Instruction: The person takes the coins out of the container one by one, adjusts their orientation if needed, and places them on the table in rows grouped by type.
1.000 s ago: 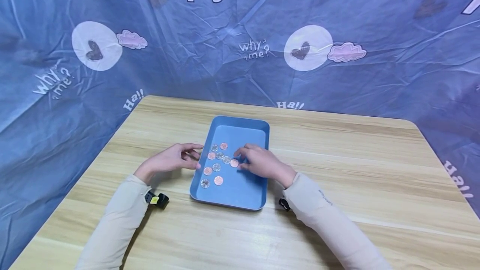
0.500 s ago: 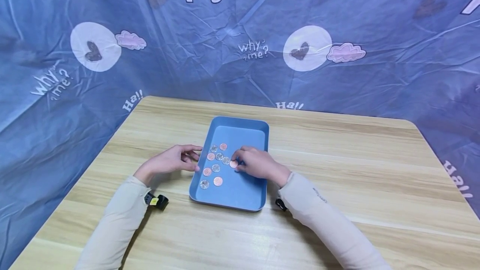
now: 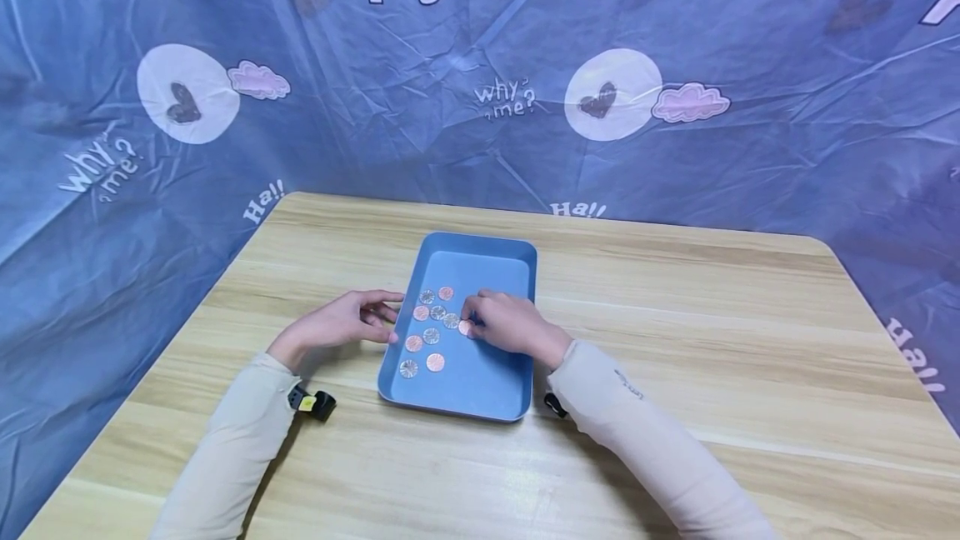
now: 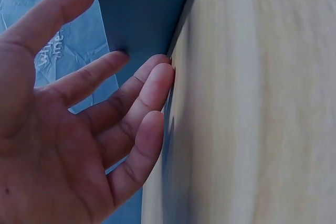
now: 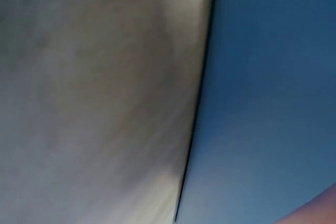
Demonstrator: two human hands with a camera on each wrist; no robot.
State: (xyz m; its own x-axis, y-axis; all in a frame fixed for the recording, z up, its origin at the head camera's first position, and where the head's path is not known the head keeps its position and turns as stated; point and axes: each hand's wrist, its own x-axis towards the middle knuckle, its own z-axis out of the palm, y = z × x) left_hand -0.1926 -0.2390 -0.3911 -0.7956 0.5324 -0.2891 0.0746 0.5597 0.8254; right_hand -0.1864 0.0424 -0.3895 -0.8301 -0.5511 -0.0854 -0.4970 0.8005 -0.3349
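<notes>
A blue rectangular tray [image 3: 480, 394] lies on the table in the head view. Silver and copper-coloured coins are spread over its left half, among them a silver coin [image 3: 408, 368] near the front and a copper-coloured coin [image 3: 435, 362] beside it. My right hand [image 3: 510, 323] reaches over the tray's right wall, thumb and fingers pinching one copper-coloured coin [image 3: 465, 328], partly covered by them. At the left wall rests my left hand [image 3: 348, 319]; in the left wrist view its loosely spread fingers [image 4: 152, 87] touch the tray's outer side. The right wrist view shows only a sliver of hand.
The wooden table [image 3: 712, 340] extends around the tray on all sides. Behind it hangs a blue printed cloth [image 3: 420, 107], also covering the left side. A black wrist camera [image 3: 322, 405] sits under the left forearm.
My right hand has shifted slightly left, and its thumb and fingers have closed in on the copper-coloured coin. The left hand and the other coins stay in place.
</notes>
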